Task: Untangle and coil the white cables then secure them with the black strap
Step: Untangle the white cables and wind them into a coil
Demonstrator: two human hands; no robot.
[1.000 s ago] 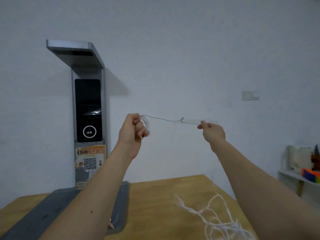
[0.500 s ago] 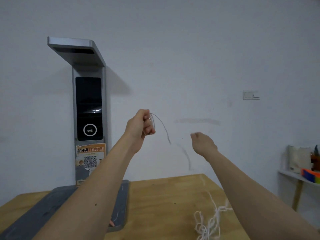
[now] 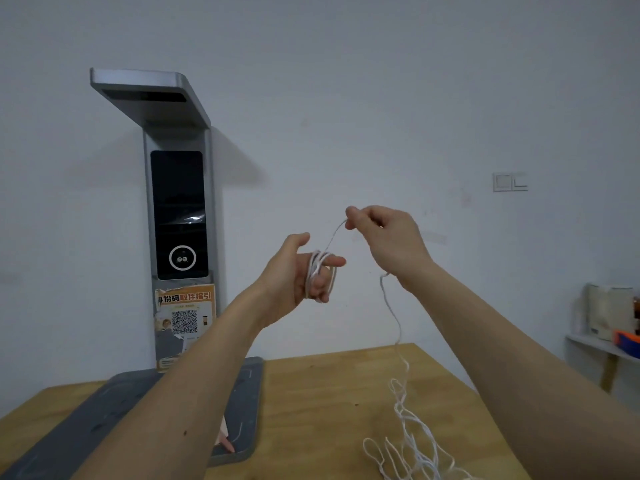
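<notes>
Across the bottom of the frame we see the bare wooden tabletop point(image 3: 311, 410), and at left the tall grey metal kiosk with a dark screen point(image 3: 178, 216) stands on its dark grey base point(image 3: 104, 410) against the pale wall. Our two forearms reach up from the lower edge toward the centre. Our left hand point(image 3: 298, 271), centre frame, has its fingers extended with the thin white cable point(image 3: 398, 327) coiled in several loops around them. Our right hand point(image 3: 388, 233), just right and higher, pinches the cable between thumb and fingertips; from it the cable drops to a loose tangle on the table at lower right. At far right sits a small shelf with pale containers point(image 3: 606, 317). A white wall switch point(image 3: 510, 181) shows at upper right.
</notes>
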